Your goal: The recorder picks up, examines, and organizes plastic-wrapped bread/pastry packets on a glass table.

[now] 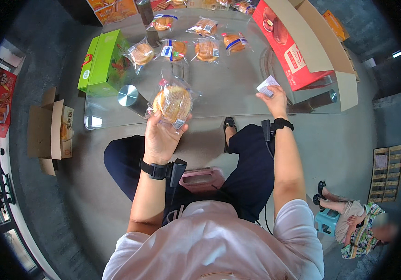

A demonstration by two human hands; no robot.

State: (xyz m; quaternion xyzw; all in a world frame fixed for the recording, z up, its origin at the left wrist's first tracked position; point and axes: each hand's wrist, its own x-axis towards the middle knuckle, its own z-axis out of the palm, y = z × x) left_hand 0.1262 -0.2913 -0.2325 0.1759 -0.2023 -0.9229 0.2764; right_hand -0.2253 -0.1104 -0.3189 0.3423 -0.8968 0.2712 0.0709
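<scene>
My left hand [160, 135] grips a clear-bagged round pastry [172, 102] from below, held up over the near edge of the glass table [111, 112]. My right hand [272, 95], further right, pinches a small white printed paper [266, 85]. Several other bagged pastries [207, 49] lie spread across the back of the table, some with blue bands and labels. A metal cylinder [127, 95] stands just left of the held pastry.
A green box [101, 63] sits on the table's left, an open red carton [293, 56] on its right. An open cardboard box [41, 130] is at floor level left, a wooden pallet [386, 172] at right. A seated person [359, 224] is at lower right.
</scene>
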